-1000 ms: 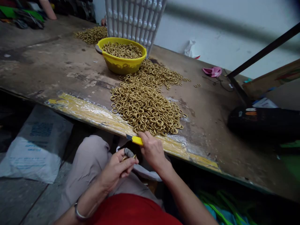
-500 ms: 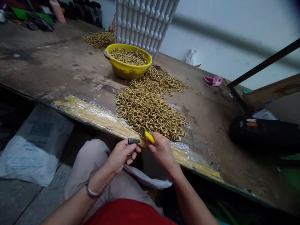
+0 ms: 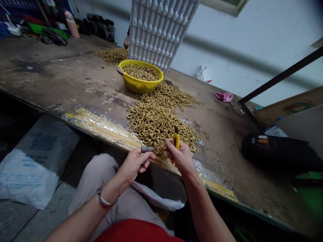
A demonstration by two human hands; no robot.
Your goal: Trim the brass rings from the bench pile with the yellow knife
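My right hand (image 3: 182,156) grips a yellow utility knife (image 3: 176,141), its dark blade pointing up and away over the pile. Close by, at the table's front edge, my left hand (image 3: 135,163) is closed, thumb pressed against the index finger. A dark grey sleeve (image 3: 146,149) covers that index fingertip. Whatever lies in the curled left fingers is too small to make out. Just beyond both hands spreads a heap of brass-coloured rings (image 3: 157,121). Behind it stands a yellow basin (image 3: 140,86) full of similar rings.
A ribbed translucent panel (image 3: 158,33) stands upright behind the basin. Past it, another person's hand (image 3: 126,41) shows near a second ring pile (image 3: 112,54). Yellow tape (image 3: 101,129) covers the table edge. A black bag (image 3: 275,151) lies right; a white sack (image 3: 37,161) rests on the floor.
My right hand has drawn back to the right, away from my left hand, and the knife has turned from pointing left to pointing up. The view has tilted up slightly.
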